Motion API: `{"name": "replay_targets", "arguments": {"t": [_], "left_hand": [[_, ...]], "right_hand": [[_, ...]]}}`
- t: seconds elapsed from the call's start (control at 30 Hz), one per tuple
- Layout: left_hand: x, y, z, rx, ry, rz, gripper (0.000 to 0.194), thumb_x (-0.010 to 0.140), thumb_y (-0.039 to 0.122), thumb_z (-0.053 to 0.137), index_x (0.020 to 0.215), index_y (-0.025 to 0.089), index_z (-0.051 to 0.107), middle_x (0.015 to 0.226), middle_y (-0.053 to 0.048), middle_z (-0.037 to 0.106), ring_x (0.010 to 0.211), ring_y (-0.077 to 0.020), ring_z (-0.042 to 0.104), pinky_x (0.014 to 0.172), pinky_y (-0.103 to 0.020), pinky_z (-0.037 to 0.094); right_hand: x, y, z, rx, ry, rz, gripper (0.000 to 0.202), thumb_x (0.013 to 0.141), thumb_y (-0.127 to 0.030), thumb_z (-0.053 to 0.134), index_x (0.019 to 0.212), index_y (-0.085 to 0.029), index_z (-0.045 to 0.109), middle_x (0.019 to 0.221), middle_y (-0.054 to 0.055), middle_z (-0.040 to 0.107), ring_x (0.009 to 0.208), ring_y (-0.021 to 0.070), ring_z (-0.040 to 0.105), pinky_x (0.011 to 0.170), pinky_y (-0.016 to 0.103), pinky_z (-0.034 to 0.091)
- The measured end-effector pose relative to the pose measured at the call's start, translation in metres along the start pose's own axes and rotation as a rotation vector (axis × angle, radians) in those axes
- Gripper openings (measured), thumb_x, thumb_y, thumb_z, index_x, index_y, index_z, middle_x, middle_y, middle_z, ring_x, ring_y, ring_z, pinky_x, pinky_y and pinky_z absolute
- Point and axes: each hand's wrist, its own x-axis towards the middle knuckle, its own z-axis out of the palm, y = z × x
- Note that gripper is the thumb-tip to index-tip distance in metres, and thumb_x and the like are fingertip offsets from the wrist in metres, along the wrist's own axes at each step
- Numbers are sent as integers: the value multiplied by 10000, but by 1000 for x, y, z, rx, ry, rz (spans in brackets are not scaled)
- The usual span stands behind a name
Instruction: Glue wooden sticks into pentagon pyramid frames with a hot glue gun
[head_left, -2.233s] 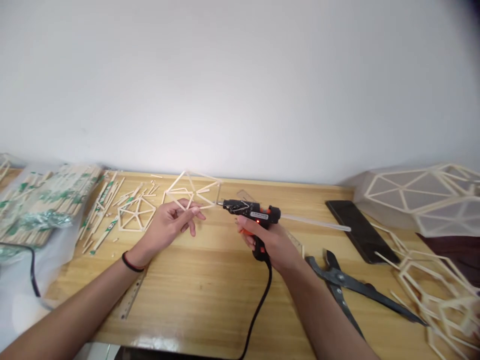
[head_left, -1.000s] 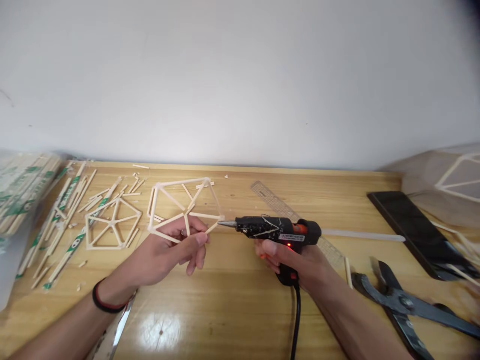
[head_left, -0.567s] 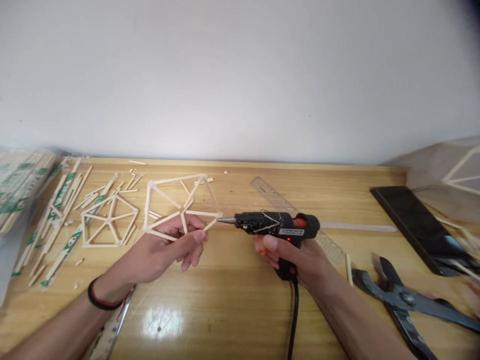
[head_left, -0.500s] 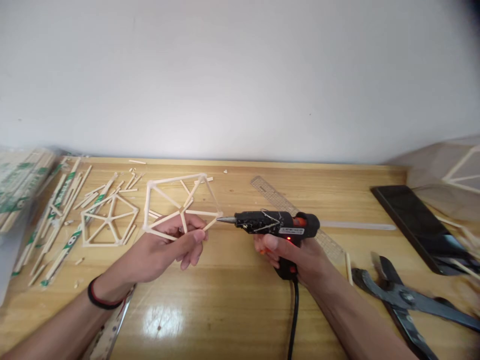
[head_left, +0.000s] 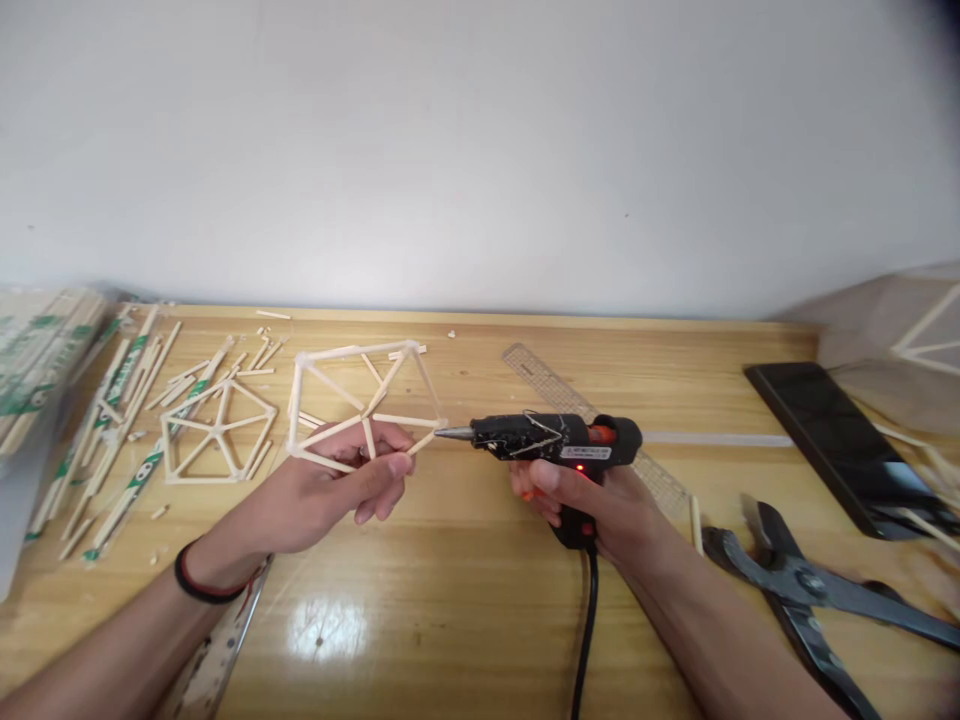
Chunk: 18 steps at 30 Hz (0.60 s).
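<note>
Your left hand has its grip closed in a pinch, thumb against fingers, on a short stick at the near side of the stick frame, which hangs above the surface. Your right hand has its grip wrapped around the handle of the glue gun, fingers curled at the orange trigger; whether it is squeezed, you cannot tell. The red light is lit, and the nozzle points to nine o'clock, its tip at the pinched stick's far end, by the frame's right corner.

As for progress, the frame looks nearly whole: outer sides and five spokes running to a hub, with whitish glue at several corners. The right corner appears to be the joint in hand; your fingers hide the nearest corner, so its state is unclear.

From your left hand, a smaller spoked frame lies at nine o'clock, seemingly complete, with loose sticks beyond at ten. From your right hand, a clear ruler lies around eleven, a dark flat device at three, and cutters at four.
</note>
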Motion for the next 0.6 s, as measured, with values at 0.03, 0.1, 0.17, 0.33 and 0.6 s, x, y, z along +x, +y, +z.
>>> {"name": "replay_targets", "arguments": {"t": [0.03,0.1,0.17,0.33,0.6], "left_hand": [[0,0,0,-1,-4,2,271,1032,414,637,990,146,638,632,43,581,539,-75,483,510,-187,384],[-1,-1,-1,1,-10,5,274,1036,417,632,996,146,638,632,44,574,546,-76,479,517,-189,384],[-1,-2,-1,1,-14,8,276,1041,419,627,995,147,639,630,44,569,550,-78,475,520,-192,383],[-2,-3,-2,5,-23,16,269,1045,415,623,999,151,641,635,42,569,552,-83,479,525,-201,389],[-1,-1,-2,17,-21,5,291,1037,443,631,972,160,641,638,45,567,553,-83,477,519,-198,390]], "right_hand": [[1,1,-1,6,-5,-4,558,711,-716,868,730,-191,679,585,-21,533,520,119,452,494,282,308],[2,5,-4,5,-26,-16,551,724,-715,860,741,-194,681,588,-19,543,512,120,451,483,282,311],[5,9,-7,-8,-49,-33,544,752,-714,838,732,-198,670,573,-16,544,509,125,453,473,281,311],[8,15,-10,6,-79,-56,522,774,-693,831,732,-200,664,579,-11,557,495,120,449,463,278,314],[6,17,-12,-18,-53,-27,545,749,-722,828,746,-188,720,582,7,581,489,126,453,445,277,316]]}}
